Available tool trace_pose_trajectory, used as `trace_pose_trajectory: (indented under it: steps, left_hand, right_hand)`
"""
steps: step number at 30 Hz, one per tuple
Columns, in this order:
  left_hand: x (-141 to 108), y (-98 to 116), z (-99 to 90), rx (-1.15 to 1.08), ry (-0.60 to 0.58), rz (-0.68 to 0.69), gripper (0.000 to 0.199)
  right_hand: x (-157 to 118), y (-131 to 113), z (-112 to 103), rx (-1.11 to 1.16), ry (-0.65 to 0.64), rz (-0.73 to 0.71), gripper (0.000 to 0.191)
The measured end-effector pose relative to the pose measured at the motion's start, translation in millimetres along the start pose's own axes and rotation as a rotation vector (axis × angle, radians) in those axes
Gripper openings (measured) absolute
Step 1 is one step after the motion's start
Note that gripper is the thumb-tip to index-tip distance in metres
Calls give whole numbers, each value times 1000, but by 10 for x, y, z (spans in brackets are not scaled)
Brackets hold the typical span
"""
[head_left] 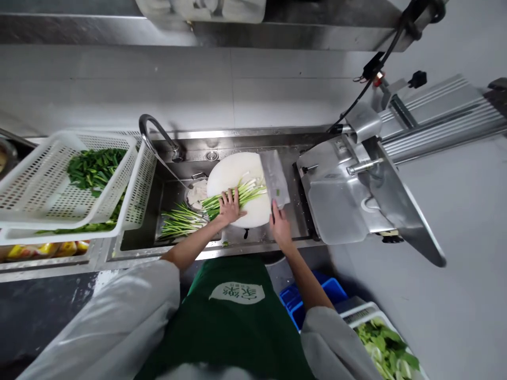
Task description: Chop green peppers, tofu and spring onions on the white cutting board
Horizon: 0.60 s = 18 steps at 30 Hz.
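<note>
A round white cutting board (225,171) lies across the steel sink, with a bunch of green onions (249,191) on it, white ends to the right. My left hand (231,207) rests on the bunch with its fingers apart. In my right hand (279,226) is the handle of a broad-bladed cleaver (274,177); the blade lies at the board's right edge, beside the white ends, with a small green bit on it. More green onions (180,221) lie in the sink at the left, near a bowl (197,194) with pale contents under running water.
A curved faucet (158,126) stands behind the sink. White baskets (35,174) with cut greens are stacked at the left. A metal slicer (340,195) stands at the right. Below it are blue bins (335,291) and a basket of leafy vegetables (384,345). A steel shelf (99,31) runs overhead.
</note>
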<state>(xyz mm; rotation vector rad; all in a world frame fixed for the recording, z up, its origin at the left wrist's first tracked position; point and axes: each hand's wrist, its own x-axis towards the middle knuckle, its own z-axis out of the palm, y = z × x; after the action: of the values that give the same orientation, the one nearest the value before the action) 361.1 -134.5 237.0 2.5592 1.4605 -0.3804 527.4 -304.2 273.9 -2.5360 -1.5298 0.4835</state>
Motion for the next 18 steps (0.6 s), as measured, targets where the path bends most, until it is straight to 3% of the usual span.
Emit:
trace_pose_trajectory:
  steps: [3, 5, 11, 16, 18]
  left_hand:
    - [29, -208, 16, 1, -32, 1, 129]
    - [55, -329, 16, 21, -13, 13, 127]
    - [10, -365, 108, 30, 125, 176, 89]
    - [4, -392, 140, -24, 132, 193, 85]
    - [4, -403, 151, -50, 134, 188, 89]
  right_hand:
    - [67, -109, 175, -69, -249, -32, 74]
    - [137, -116, 149, -86, -323, -64, 80]
    - [179, -160, -42, -130, -130, -43, 79]
    - [153, -140, -105, -258, -398, -50, 84]
    - [168, -115, -171, -284, -342, -68, 84]
